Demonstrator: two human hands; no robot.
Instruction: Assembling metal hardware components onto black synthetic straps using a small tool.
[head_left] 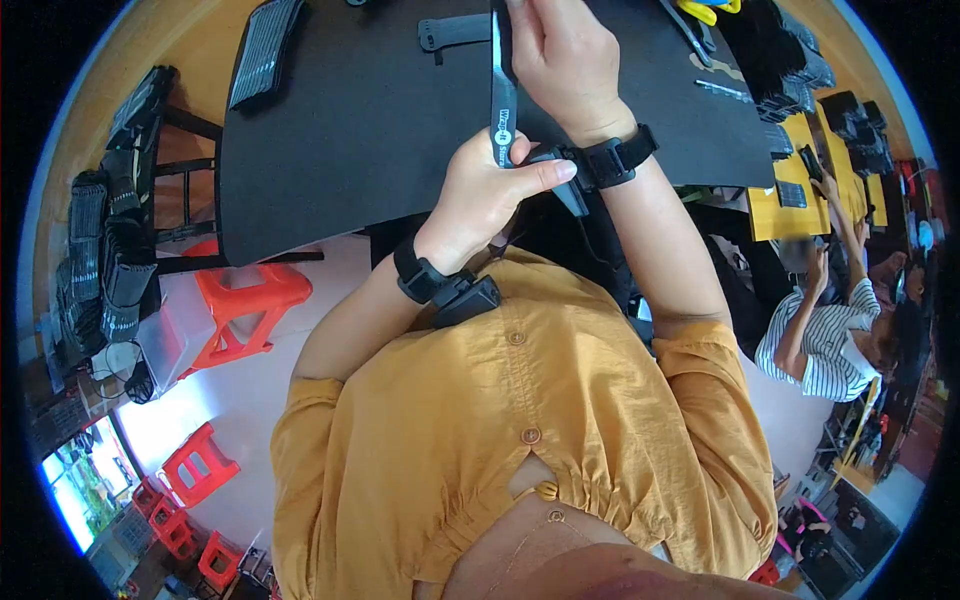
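Observation:
A narrow black strap [504, 95] with pale lettering stands stretched between my hands, over the near part of the black table. My left hand [475, 195] is closed round its lower end, the thumb pointing right. Higher up, at the frame's top edge, my right hand [572, 55] is closed beside the strap's upper part and appears to grip it; its fingertips are partly cut off. Both wrists wear black bands with small black boxes. Left of the strap, another dark flat strap [462, 31] with a holed end lies on the table.
A stack of dark straps [266, 55] lies on the black table [340, 130] at left. A yellow-handled tool [700, 12] is at the far right. More bundles [800, 70] sit beyond. Red stools [245, 310] stand at left. Another person [825, 340] works at a yellow table [775, 205].

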